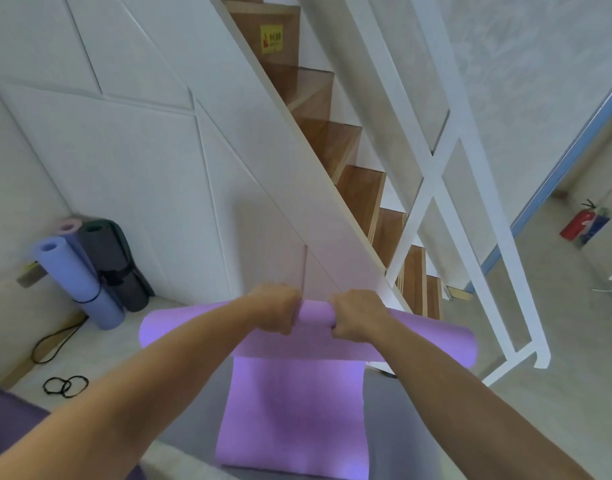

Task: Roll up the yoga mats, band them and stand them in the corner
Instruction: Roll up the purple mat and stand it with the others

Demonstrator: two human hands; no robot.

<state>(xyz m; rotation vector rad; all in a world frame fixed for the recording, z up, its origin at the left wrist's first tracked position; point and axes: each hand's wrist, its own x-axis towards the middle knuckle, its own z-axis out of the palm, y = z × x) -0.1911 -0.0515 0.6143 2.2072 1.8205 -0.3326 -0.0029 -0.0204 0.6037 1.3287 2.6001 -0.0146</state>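
A light purple yoga mat (294,414) lies on the floor in front of me, its far end wound into a roll (315,317). My left hand (275,308) and my right hand (356,315) both grip the roll side by side near its middle, fingers curled over it. In the left corner stand three rolled mats: a blue one (74,278) with a black band, a pinkish one (68,228) behind it, and a dark grey one (114,261) strapped in black. Two black bands (66,386) lie on the floor at the left.
A white-panelled staircase with wooden steps (360,188) rises just behind the roll, with a white railing (470,237) to its right. A black cable (55,337) trails on the floor by the corner. A dark purple mat edge (10,420) shows at lower left. A red fire extinguisher (578,221) stands far right.
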